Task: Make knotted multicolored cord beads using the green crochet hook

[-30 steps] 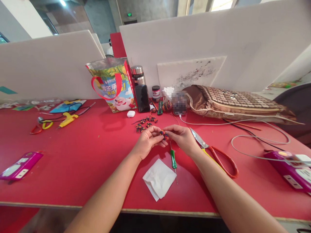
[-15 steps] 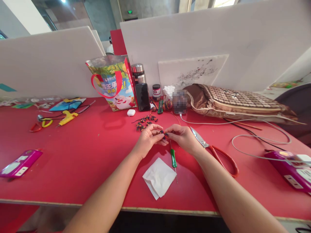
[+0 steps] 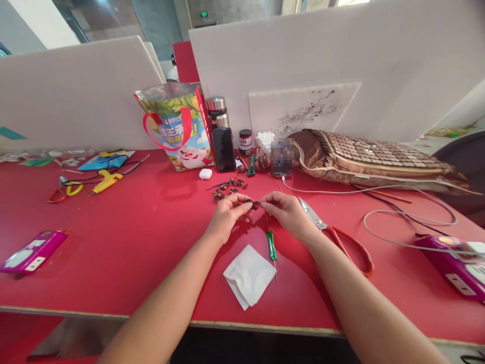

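Observation:
Between my two hands is a small knotted piece of dark, red and orange yarn (image 3: 254,205). My left hand (image 3: 229,212) pinches its left side between thumb and fingers. The fingertips of my right hand (image 3: 283,212) are closed on its right end. Just beyond my left hand lie several similar knotted yarn pieces (image 3: 229,188). A green-handled hook tool (image 3: 271,245) lies below my hands, beside a folded white tissue (image 3: 250,275). Red-handled scissors (image 3: 343,240) rest to the right of my right hand.
At the back stand a colourful bag (image 3: 178,129), a black phone (image 3: 223,149), a steel flask (image 3: 217,112) and a yarn ball (image 3: 262,162). A yellow glue gun (image 3: 107,181) lies left. A brown beaded cushion (image 3: 379,159) and a white cable (image 3: 329,192) occupy the right.
The knotted yarn piece has turned between my fingers and now looks flatter and more stretched. My hands have shifted slightly, and the view has moved a little.

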`<action>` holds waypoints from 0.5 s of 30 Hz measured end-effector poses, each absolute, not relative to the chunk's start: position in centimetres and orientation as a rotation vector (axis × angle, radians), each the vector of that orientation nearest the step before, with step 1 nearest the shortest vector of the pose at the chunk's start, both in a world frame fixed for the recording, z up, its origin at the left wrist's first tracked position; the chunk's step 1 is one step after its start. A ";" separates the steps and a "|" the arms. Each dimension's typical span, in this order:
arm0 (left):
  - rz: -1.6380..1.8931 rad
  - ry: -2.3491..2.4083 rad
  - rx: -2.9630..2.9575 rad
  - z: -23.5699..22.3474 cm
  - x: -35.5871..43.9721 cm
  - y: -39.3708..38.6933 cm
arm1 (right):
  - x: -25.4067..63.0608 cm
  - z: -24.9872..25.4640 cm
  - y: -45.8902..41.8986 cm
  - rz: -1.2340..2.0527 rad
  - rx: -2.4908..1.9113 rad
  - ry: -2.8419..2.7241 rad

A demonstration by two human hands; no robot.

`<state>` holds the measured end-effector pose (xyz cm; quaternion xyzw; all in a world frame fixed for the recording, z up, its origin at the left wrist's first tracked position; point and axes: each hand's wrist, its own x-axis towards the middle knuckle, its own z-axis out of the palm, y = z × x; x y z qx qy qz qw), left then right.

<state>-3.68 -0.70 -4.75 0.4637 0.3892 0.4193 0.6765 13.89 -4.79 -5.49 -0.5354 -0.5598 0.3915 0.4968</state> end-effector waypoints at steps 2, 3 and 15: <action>0.936 0.869 0.974 -4.8 -3.7 -0.6 | 13.9 -5.3 -4.9 0.951 -1.292 -1.358; 0.921 0.866 0.938 -4.8 -3.7 -0.6 | 13.8 -5.3 -4.9 0.954 -1.290 -1.356; 0.812 0.823 0.860 -4.7 -3.9 -0.5 | 13.5 -5.3 -5.0 1.141 -1.239 -1.221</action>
